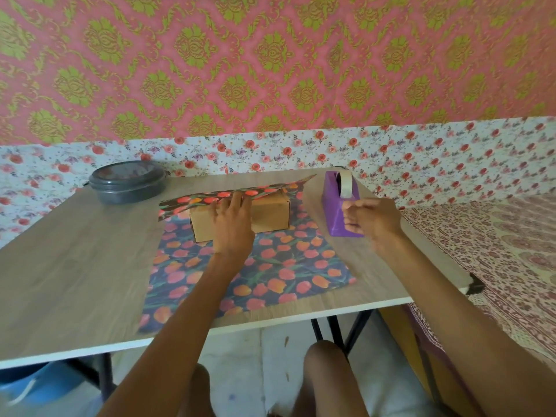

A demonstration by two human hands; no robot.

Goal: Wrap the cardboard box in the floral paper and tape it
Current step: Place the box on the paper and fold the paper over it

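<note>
A brown cardboard box (267,216) lies on a dark sheet of floral paper (270,266) with orange tulips, spread on the wooden table (75,266). The paper's far flap is folded over the top of the box. My left hand (233,227) lies over the box's front top edge, fingers straight, pressing that flap down. My right hand (371,219) is at the near end of the purple tape dispenser (338,203), fingers curled as if pinching the tape end; the hand is blurred and no tape strip shows.
A dark grey round lidded container (128,182) stands at the table's back left. A patterned cloth-covered surface (496,251) lies to the right of the table. The wall with floral paper runs close behind. The table's front edge is near my knees.
</note>
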